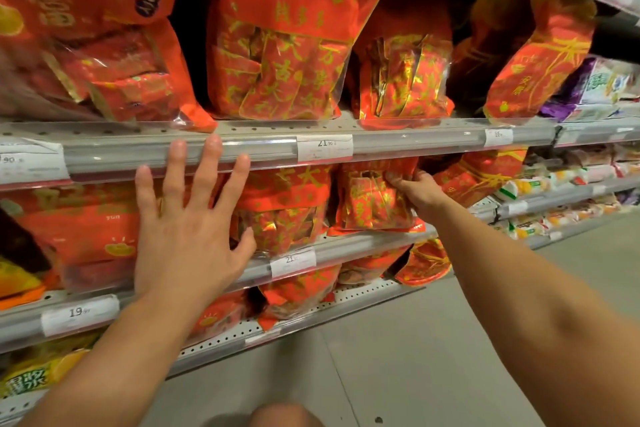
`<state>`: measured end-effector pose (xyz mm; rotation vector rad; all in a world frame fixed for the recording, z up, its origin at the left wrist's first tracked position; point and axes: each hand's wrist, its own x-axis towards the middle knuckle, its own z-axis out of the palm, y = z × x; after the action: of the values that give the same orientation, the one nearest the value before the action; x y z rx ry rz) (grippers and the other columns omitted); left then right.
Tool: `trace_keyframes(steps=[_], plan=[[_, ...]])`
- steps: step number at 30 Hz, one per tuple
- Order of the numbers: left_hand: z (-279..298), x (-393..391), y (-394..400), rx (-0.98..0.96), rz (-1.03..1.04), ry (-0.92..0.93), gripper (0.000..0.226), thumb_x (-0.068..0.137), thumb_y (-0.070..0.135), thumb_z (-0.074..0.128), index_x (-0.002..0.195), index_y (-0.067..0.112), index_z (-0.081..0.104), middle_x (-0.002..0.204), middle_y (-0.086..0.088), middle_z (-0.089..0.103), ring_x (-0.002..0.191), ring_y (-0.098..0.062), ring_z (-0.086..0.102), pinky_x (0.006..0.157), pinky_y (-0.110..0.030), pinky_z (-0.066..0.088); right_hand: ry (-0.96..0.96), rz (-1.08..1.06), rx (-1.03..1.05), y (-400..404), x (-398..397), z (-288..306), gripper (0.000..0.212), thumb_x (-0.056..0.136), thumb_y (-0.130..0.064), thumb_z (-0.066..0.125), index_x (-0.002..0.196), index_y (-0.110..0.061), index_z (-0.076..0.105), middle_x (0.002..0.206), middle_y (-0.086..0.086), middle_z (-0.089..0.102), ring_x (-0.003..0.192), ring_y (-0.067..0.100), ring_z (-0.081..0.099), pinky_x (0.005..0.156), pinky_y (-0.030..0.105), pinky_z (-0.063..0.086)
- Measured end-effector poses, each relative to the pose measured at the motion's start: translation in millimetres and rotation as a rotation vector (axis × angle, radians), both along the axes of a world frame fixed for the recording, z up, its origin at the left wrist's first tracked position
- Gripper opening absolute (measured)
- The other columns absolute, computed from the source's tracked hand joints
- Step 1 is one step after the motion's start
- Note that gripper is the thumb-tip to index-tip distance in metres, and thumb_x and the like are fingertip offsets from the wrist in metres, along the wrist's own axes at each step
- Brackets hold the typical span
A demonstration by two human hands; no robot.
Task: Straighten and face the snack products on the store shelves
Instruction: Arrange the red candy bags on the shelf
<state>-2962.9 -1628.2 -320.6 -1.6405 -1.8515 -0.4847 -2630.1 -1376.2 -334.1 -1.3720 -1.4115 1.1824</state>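
Left hand [187, 232] spread flat, hiding red bag [83, 236]; right hand [417, 192] grips gold-print bag [370, 199], fingertips buried.

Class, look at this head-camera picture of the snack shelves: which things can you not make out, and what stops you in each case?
Head view, the only one:
- Small print on the price label: too small and blurred.
- Right hand fingertips: sunk into the red snack bag it grips.
- Red bag behind the open left hand: partly covered by that hand.
- Top-shelf big red bag: cut off by the upper edge.
- Far-right packets: blurred.
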Motion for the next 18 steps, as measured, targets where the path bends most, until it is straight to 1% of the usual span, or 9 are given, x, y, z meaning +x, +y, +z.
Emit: trace_keyframes(steps=[1, 3, 5, 7, 9, 11, 14, 16, 18], plan=[[0.5, -0.1, -0.3, 0.004, -0.002, -0.003, 0.092, 0.082, 0.056, 0.048, 0.162, 0.024, 0.018, 0.171, -0.01, -0.001, 0.156, -0.04, -0.007, 0.121, -0.066, -0.003, -0.014, -0.031, 0.024, 0.7, -1.7, -3.8, 0.023, 0.091, -0.022, 0.075, 0.11, -0.011, 0.066, 0.106, 0.01, 0.073, 0.097, 0.025, 0.072, 0.07, 0.028, 0.058], [0.8, 0.5, -1.1, 0.006, -0.003, 0.001, 0.091, 0.082, 0.055, 0.048, 0.163, 0.024, 0.017, 0.171, -0.01, 0.0, 0.156, -0.039, -0.007, 0.121, -0.066, -0.003, -0.095, -0.079, 0.071, 1.2, -1.4, -5.9, 0.037, 0.089, -0.031, 0.078, 0.118, -0.013, 0.063, 0.112, 0.008, 0.072, 0.101, 0.025, 0.07, 0.077, 0.033, 0.058], [0.2, 0.1, -1.5, 0.005, 0.001, 0.002, 0.09, 0.083, 0.055, 0.047, 0.163, 0.024, 0.017, 0.171, -0.011, 0.0, 0.156, -0.04, -0.006, 0.121, -0.066, -0.002, -0.278, -0.138, 0.141, -1.5, -0.6, -1.3, 0.06, 0.084, -0.042, 0.081, 0.132, -0.014, 0.056, 0.119, 0.003, 0.068, 0.106, 0.023, 0.066, 0.09, 0.038, 0.055], [0.7, 1.3, -1.1, 0.003, 0.004, 0.003, 0.09, 0.083, 0.055, 0.047, 0.162, 0.024, 0.018, 0.171, -0.011, 0.0, 0.156, -0.04, -0.006, 0.121, -0.067, -0.002, -0.46, -0.3, 0.227, -14.5, -6.0, 1.4, 0.068, 0.086, -0.041, 0.079, 0.139, -0.012, 0.048, 0.121, 0.004, 0.064, 0.109, 0.025, 0.062, 0.093, 0.039, 0.051], [1.2, 2.7, -1.4, 0.002, 0.0, -0.005, 0.09, 0.082, 0.054, 0.047, 0.162, 0.024, 0.019, 0.171, -0.011, 0.001, 0.156, -0.04, -0.006, 0.121, -0.068, 0.0, -0.539, -0.476, 0.332, -38.5, -22.7, -5.3, 0.074, 0.09, -0.035, 0.074, 0.148, -0.009, 0.037, 0.137, 0.013, 0.057, 0.126, 0.033, 0.056, 0.102, 0.043, 0.047], [1.7, 3.7, -2.1, 0.003, 0.009, -0.007, 0.09, 0.082, 0.054, 0.048, 0.162, 0.024, 0.02, 0.171, -0.011, 0.001, 0.156, -0.04, -0.006, 0.12, -0.068, 0.001, -0.584, -0.518, 0.415, -64.2, -46.3, -21.3, 0.092, 0.089, -0.043, 0.074, 0.157, -0.009, 0.022, 0.155, 0.018, 0.039, 0.142, 0.037, 0.038, 0.115, 0.047, 0.036], [3.0, 4.2, -2.4, 0.007, 0.019, -0.008, 0.09, 0.083, 0.054, 0.048, 0.162, 0.024, 0.018, 0.171, -0.011, 0.0, 0.156, -0.04, -0.006, 0.12, -0.068, 0.002, -0.685, -0.474, 0.359, -76.1, -74.0, -44.4, 0.122, 0.077, -0.069, 0.073, 0.161, -0.011, 0.006, 0.166, 0.024, 0.008, 0.153, 0.04, 0.012, 0.121, 0.056, 0.02], [4.8, 5.6, -2.0, -0.001, 0.006, -0.01, 0.089, 0.086, 0.052, 0.053, 0.163, 0.025, 0.017, 0.171, -0.01, -0.001, 0.156, -0.04, -0.007, 0.121, -0.068, 0.001, -0.69, -0.461, 0.239, -67.7, -84.3, -46.1, 0.131, 0.07, -0.075, 0.074, 0.161, -0.015, 0.002, 0.167, 0.023, -0.005, 0.155, 0.04, 0.0, 0.12, 0.061, 0.015], [2.7, 4.6, -3.3, -0.015, -0.001, -0.02, 0.091, 0.086, 0.05, 0.058, 0.163, 0.026, 0.015, 0.171, -0.009, -0.003, 0.156, -0.039, -0.008, 0.121, -0.067, -0.001, -0.72, -0.439, 0.192, -60.4, -89.6, -48.1, 0.131, 0.068, -0.073, 0.077, 0.16, -0.013, 0.006, 0.167, 0.024, -0.008, 0.155, 0.041, -0.002, 0.121, 0.06, 0.015]])
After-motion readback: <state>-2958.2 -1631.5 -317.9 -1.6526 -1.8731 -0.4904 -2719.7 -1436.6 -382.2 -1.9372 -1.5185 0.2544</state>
